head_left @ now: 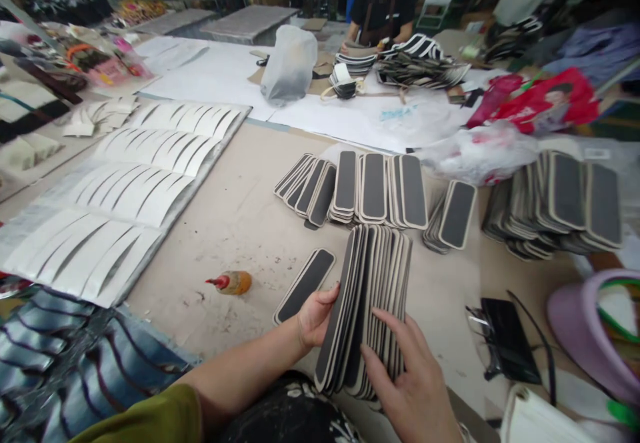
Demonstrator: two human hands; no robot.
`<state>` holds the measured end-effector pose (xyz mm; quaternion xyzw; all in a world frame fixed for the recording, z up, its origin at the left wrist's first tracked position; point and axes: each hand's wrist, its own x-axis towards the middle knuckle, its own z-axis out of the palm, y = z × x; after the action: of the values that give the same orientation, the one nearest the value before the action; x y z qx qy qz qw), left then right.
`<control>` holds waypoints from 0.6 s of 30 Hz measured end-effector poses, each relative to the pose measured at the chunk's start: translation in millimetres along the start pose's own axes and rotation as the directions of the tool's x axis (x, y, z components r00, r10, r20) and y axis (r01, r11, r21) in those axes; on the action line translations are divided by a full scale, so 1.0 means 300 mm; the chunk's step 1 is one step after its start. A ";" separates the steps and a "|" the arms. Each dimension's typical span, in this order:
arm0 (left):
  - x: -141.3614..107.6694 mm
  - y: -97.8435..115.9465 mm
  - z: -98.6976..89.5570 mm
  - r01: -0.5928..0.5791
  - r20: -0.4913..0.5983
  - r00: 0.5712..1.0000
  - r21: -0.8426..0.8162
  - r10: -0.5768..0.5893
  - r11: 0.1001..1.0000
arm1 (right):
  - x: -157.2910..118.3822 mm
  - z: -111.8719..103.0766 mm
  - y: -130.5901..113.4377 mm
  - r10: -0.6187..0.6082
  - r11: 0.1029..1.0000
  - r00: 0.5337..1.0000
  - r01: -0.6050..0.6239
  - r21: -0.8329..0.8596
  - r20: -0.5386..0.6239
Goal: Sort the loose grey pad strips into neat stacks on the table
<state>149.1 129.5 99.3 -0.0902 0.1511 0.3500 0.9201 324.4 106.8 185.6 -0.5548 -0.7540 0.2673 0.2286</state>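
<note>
A thick stack of long, round-cornered dark strips with pale edges (373, 283) stands fanned before me at the table's near edge. My left hand (319, 316) grips its left side, thumb on top and the other fingers hidden behind or under it. Over the right part of the stack lies my right hand (405, 363), its fingers spread and touching the strips' edges. Left of the stack, one similar strip (305, 286) lies flat on the table. Beyond it are more fanned piles of these strips (373, 186), with a smaller pile (457, 213) to their right.
A small glue-stained bottle with a red tip (235, 283) lies left. White curved pieces (135, 183) cover a board farther left. At right are a phone (510, 339), glasses (483, 343), a purple visor (580, 309) and another strip pile (560, 196). Across the table, a masked person (383, 9) handles pieces.
</note>
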 end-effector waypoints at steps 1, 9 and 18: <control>0.000 0.000 0.002 0.000 0.008 1.000 0.013 0.000 1.000 | 0.001 0.001 0.000 -0.002 1.000 1.000 0.002 -0.001 0.004; 0.002 -0.003 0.012 0.029 0.025 0.999 0.046 -0.030 0.999 | -0.003 0.015 0.011 -0.005 0.999 1.000 0.005 -0.035 0.003; 0.007 -0.011 0.017 0.027 -0.006 1.000 0.089 -0.027 0.996 | -0.006 0.010 0.013 0.017 1.000 1.000 -0.016 -0.009 0.012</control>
<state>154.0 129.6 103.4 -0.0517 0.1674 0.3302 0.9275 325.9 105.5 180.7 -0.5603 -0.7520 0.2693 0.2193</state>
